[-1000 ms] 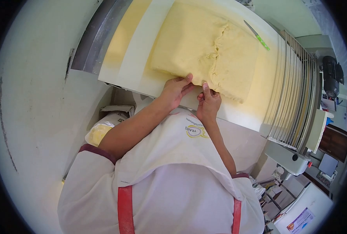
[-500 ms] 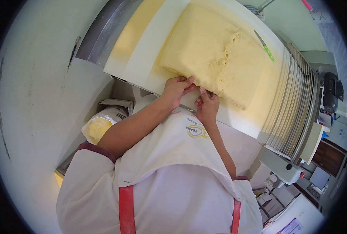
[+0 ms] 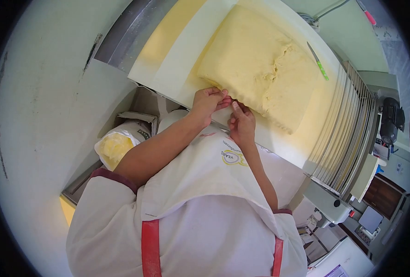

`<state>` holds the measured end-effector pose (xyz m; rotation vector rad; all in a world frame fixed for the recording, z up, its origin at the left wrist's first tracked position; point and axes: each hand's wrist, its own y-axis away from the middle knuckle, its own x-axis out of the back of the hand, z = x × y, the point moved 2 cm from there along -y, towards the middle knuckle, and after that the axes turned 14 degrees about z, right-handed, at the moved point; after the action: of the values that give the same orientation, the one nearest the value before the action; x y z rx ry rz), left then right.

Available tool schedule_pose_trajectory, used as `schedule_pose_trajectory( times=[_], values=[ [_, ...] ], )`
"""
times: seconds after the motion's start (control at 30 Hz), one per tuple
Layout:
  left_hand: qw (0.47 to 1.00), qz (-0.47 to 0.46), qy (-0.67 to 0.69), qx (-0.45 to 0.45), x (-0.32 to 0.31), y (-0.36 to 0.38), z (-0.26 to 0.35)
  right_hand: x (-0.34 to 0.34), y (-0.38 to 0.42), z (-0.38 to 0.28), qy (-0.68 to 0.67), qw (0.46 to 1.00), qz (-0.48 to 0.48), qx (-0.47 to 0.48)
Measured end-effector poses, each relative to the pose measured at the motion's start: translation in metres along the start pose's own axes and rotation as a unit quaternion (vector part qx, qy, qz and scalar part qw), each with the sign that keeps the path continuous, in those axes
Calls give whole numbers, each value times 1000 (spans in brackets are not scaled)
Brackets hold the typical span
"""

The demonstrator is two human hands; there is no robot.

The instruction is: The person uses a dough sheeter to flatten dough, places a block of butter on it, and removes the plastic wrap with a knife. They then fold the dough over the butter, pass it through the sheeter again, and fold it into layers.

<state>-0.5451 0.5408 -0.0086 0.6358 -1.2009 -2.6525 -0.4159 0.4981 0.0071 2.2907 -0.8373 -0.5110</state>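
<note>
A thick, pale yellow slab of dough [image 3: 244, 55] lies on the white belt [image 3: 179, 44], with a rough seam running across its right part. At the dough's near edge, my left hand [image 3: 208, 102] pinches the rim between thumb and fingers. Close beside it on the right, my right hand [image 3: 242, 121] is also closed on the same edge, thumb uppermost. The fingertips of both hands nearly meet, and the bit of dough between them is partly hidden. To the right of the slab rests a knife [image 3: 319, 63] with a green handle.
Metal rods [image 3: 341, 134] form a grille at the belt's right end. A dark motor [image 3: 391, 120] stands beyond them. Below the belt on the left is an open bag [image 3: 117, 147] with yellow contents. A metal tray [image 3: 129, 32] adjoins the belt's far left.
The view has shifted slightly, so the dough and belt appear a little further right and lower. My right hand sits slightly closer to the left one. Both still pinch the near edge.
</note>
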Motion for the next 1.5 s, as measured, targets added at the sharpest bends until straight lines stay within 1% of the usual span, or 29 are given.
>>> schedule_pose_trajectory(
  times=[0.03,0.1,0.13,0.2,0.23,0.3,0.33,0.43,0.5,0.53,0.6,0.7,0.73,0.8,0.83,0.9,0.93,1.0,1.1,1.2,1.3,1.4,1.5],
  values=[
    [1000,-8,-2,16,0,1,2,-1,-2,1,-13,1000,8,6],
    [999,-22,-5,46,2,4,8,-2,2,-5,-44,998,-4,33],
    [999,-10,15,51,0,6,11,-3,5,-7,-59,997,-12,45],
    [996,15,56,61,-4,8,13,-4,9,-9,-51,998,-11,38],
    [998,24,46,37,-2,7,13,-4,12,-8,-47,998,-9,33],
    [999,37,25,-13,-1,2,11,-4,12,-3,5,1000,-24,-7],
    [999,32,15,-22,1,-1,11,-7,10,-3,29,999,-33,-23],
    [999,18,-11,-36,11,-3,8,-20,10,0,17,999,-30,-16],
    [999,8,-14,-34,13,-1,11,-22,3,0,-28,1000,1,1],
    [1000,7,-16,2,11,2,15,-22,1,-1,-50,999,16,9],
    [997,6,-16,72,8,8,28,-21,9,-5,-59,998,-3,13],
    [998,44,51,13,11,-3,27,-23,16,-2,-29,999,-4,20],
    [998,51,25,-4,15,-4,23,-24,17,-2,-15,1000,0,26],
    [997,59,-28,-44,20,-6,21,-33,20,-6,23,999,-22,-9],
    [997,51,-31,-46,21,-5,22,-35,22,-5,43,998,-31,-28],
    [997,38,-35,-52,24,-3,24,-36,10,3,-15,999,5,-35],
    [999,28,-28,-28,25,-3,25,-38,5,5,-43,998,20,-37],
    [1000,8,-12,19,28,-4,27,-38,11,5,-63,998,3,-23],
    [997,18,40,68,25,3,41,-40,16,-1,-71,997,-18,-26],
    [998,39,-47,-27,31,-12,41,-38,15,3,-54,998,-20,-26],
    [992,3,-104,-75,42,-19,39,-38,5,7,-20,999,-13,-21],
    [990,0,-130,-49,43,-17,47,-32,2,10,3,1000,-20,-18],
    [976,-26,-216,3,46,-17,67,-29,7,-1,14,999,-43,-20]
  ],
)
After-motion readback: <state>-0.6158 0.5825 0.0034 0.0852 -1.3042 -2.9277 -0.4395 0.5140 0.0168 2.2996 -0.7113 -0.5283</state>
